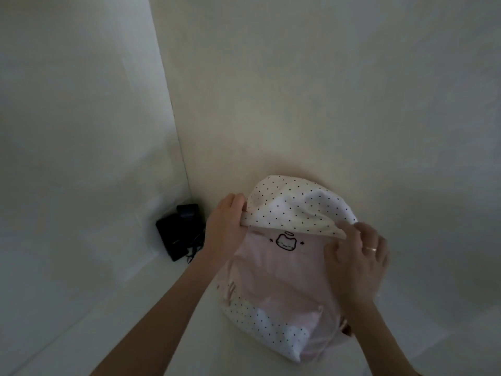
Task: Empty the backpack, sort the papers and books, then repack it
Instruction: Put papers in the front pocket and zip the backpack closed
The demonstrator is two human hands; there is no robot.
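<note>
- Head view: pink backpack (284,272) lying on white surface (135,308) against the wall, polka-dot flap (292,207) at its top; contents hidden.
- Left hand (225,226) grip pinching flap's left edge; right hand (357,256), ring (370,249) on finger, grip pinching flap's right edge.
- Cat-face drawing (286,241) with halo and stars; no readable writing.
- Black device (179,232) in corner.

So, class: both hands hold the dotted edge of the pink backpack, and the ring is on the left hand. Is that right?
Not quite. The head view shows the ring on the right hand, not the left hand. Both hands do hold the dotted edge of the pink backpack.
</note>
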